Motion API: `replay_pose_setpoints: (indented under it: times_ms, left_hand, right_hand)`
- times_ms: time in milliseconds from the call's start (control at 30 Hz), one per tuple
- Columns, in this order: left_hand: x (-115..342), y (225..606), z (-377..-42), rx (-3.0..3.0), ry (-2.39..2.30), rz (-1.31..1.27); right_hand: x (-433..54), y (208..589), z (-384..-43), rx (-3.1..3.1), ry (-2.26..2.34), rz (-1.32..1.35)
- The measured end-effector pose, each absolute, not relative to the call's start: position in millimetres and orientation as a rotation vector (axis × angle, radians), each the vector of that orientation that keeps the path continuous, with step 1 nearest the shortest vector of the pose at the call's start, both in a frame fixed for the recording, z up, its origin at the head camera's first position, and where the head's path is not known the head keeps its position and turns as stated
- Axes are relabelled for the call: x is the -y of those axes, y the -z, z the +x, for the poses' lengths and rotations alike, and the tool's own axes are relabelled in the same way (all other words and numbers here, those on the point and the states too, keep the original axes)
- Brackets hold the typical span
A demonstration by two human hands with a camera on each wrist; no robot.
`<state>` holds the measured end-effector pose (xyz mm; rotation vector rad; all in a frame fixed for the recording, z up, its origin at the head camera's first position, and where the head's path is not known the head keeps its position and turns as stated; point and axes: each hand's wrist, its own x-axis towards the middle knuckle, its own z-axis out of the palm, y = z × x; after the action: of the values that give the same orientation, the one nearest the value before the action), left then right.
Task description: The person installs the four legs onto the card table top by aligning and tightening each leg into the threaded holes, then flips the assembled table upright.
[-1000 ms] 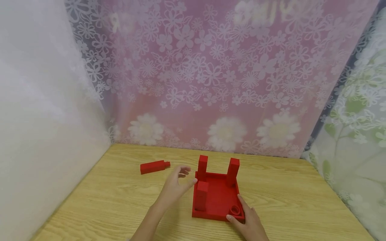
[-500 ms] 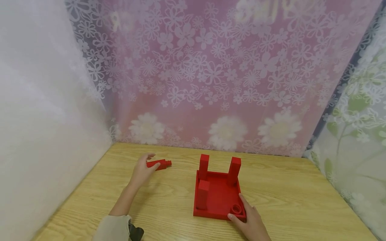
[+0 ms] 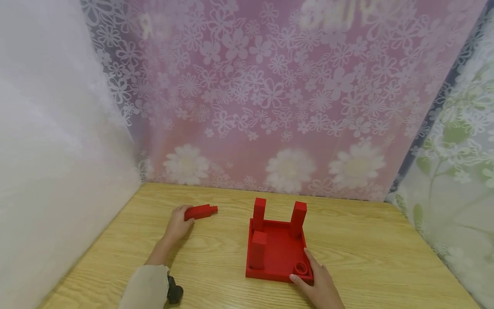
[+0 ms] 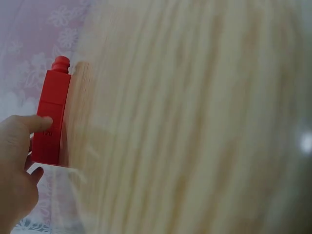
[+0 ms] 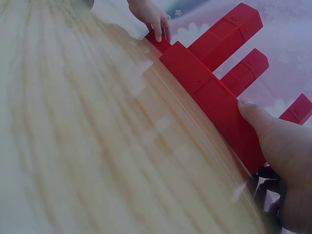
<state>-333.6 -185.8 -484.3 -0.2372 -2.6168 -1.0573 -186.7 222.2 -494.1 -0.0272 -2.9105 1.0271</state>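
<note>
My left hand point(image 3: 178, 224) grips the near-left end of a loose red leg point(image 3: 200, 211), a square block with a threaded peg at its right end. In the left wrist view the thumb presses on one face of the leg point(image 4: 51, 107) while fingers show behind it. A red square tray-like base point(image 3: 278, 253) lies with its hollow side up, and three red legs stand in its corners, one of them the front-left leg point(image 3: 258, 251). At the front-right corner is a bare round socket point(image 3: 300, 268). My right hand point(image 3: 322, 283) holds that corner, thumb on the front wall, fingers along the right side.
Everything lies on a wood-grain table point(image 3: 216, 266). Behind it hangs a pink flowered curtain point(image 3: 247, 107); a white sheet point(image 3: 61, 128) borders the left side, a green-flowered one point(image 3: 455, 171) the right. A dark device point(image 3: 175, 293) sits on the left wrist.
My left hand has moved left from beside the base to the loose leg and now grips its end. The right hand stays on the base's corner.
</note>
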Motion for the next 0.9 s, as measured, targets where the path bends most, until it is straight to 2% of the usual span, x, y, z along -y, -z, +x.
replay_pose_setpoints:
  times_ms: [167,533,900]
  left_hand:
    - [186.3,488.1,-334.5,2.581,0.967,-0.214]
    - [184.7,487.6,-330.1,2.600,1.075,-0.197]
    - [175.4,472.6,-315.7,2.549,1.103,-0.145]
  right_hand:
    - [-221.3,494.7,-186.8,2.907,-1.023,-0.024]
    - [-221.4,492.2,-185.8,2.913,-1.024,-0.041]
    - [-221.6,492.2,-185.7,2.916,-1.038,-0.033]
